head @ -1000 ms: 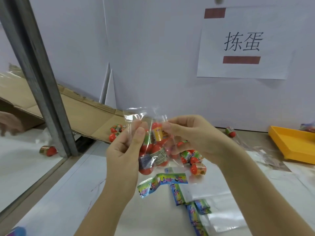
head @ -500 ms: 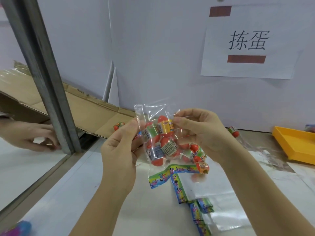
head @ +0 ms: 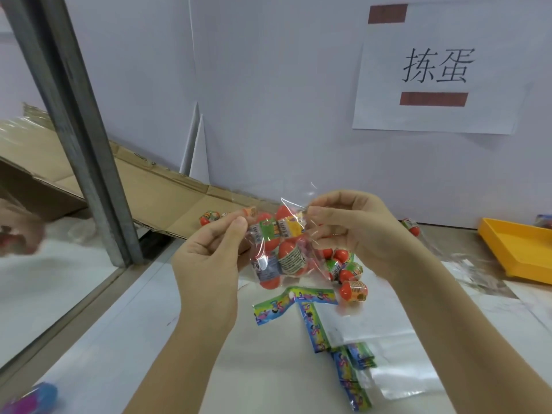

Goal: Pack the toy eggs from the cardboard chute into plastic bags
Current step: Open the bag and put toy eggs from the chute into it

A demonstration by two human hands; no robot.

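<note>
Slanting down the left of the view, a grey metal post [head: 74, 130] meets the edge of the white table [head: 149, 354]. Beyond it a blurred hand [head: 18, 231] of another person shows at the frame's edge, and I cannot tell whether it holds anything. A blue and pink object [head: 33, 397] lies in the bottom left corner, too blurred to name. The cardboard chute [head: 167, 186] slopes down from the left, behind the post, to the table by the wall [head: 268, 85]. One toy egg [head: 209, 218] sits at its lower end.

Near the middle, the left hand [head: 209, 264] pinches the upper left edge of a clear plastic bag [head: 301, 234] between thumb and forefinger, the other fingers curled behind it. The bag hangs in the air above the table, between the two hands, and holds several red toy eggs [head: 286, 255] with printed bands. The right hand [head: 343, 228] pinches the bag's upper right corner, where loose film sticks up.

Below the bag, printed strips [head: 294, 301] top a stack of flat empty bags [head: 373, 339] lying on the table. Loose eggs [head: 352, 289] are heaped just under the right wrist. Further right a single egg [head: 410, 227] lies near the wall. A paper sign [head: 436, 67] with two characters is taped to the wall above. A yellow tray [head: 519, 252] rests at the right edge.
</note>
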